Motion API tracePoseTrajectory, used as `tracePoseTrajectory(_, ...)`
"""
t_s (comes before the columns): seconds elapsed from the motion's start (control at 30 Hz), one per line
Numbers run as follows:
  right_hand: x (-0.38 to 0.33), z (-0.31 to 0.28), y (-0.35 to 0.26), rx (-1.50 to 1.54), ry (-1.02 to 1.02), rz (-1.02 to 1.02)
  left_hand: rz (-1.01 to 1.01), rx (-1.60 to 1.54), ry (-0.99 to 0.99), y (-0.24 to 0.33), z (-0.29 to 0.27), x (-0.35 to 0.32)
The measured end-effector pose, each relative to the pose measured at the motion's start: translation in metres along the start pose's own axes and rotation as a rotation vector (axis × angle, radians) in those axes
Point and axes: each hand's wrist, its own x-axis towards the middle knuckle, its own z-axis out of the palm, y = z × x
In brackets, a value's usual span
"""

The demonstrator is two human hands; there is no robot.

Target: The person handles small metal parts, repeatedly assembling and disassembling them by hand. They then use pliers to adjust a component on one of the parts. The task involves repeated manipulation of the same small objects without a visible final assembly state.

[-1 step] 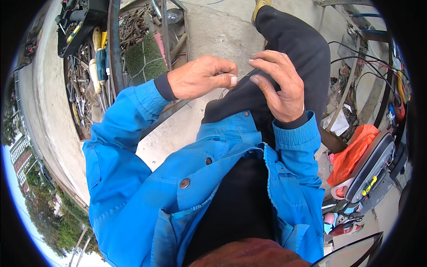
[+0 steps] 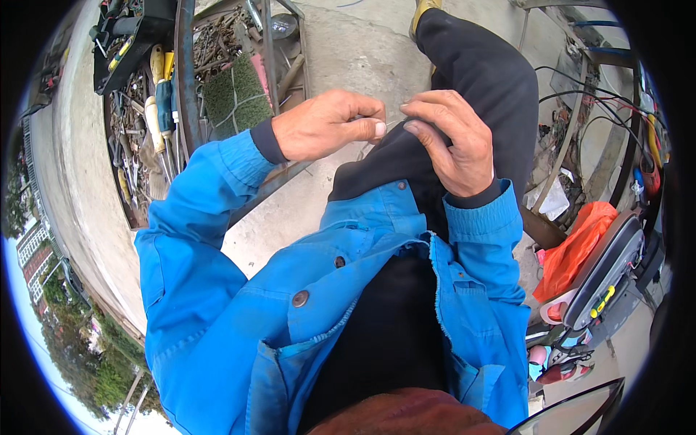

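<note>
Fingers [image 2: 438, 110] of the right hand [image 2: 460, 145] dip lower, loosely parted, above black trousers [image 2: 482, 76]; whether the curled left hand [image 2: 322, 127] grips anything cannot be told. Handwork appears underway, nothing visibly finished.

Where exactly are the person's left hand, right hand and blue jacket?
Left hand [image 2: 325, 127]: head view, on the back of it.
Right hand [image 2: 462, 146]: head view, on its back.
Blue jacket [image 2: 268, 304]: head view, on its front.
</note>
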Motion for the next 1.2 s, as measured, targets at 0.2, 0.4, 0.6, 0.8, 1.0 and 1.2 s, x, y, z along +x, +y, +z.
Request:
tracePoseTrajectory(0.2,-0.005,0.004,0.001,0.03,-0.068,0.082,0.047,0.132,-0.001,-0.001,0.0,-0.001)
tracePoseTrajectory(0.4,0.0,0.015,0.001,-0.154,-0.009,-0.039,0.046,0.206,-0.054,-0.005,-0.002,0.0)
tracePoseTrajectory(0.6,-0.003,0.014,0.003,-0.276,0.039,-0.111,0.023,0.1,-0.11,-0.011,-0.005,0.0)
tracePoseTrajectory(0.8,-0.005,0.014,0.008,-0.229,0.009,-0.089,-0.038,0.108,-0.159,-0.013,0.0,0.003)
tracePoseTrajectory(1.0,-0.01,0.005,0.017,-0.201,0.047,0.026,-0.105,-0.064,-0.053,-0.014,-0.005,0.007)
tracePoseTrajectory(1.2,-0.018,0.005,0.022,-0.026,0.202,0.373,-0.196,-0.401,0.073,-0.005,-0.012,0.006)
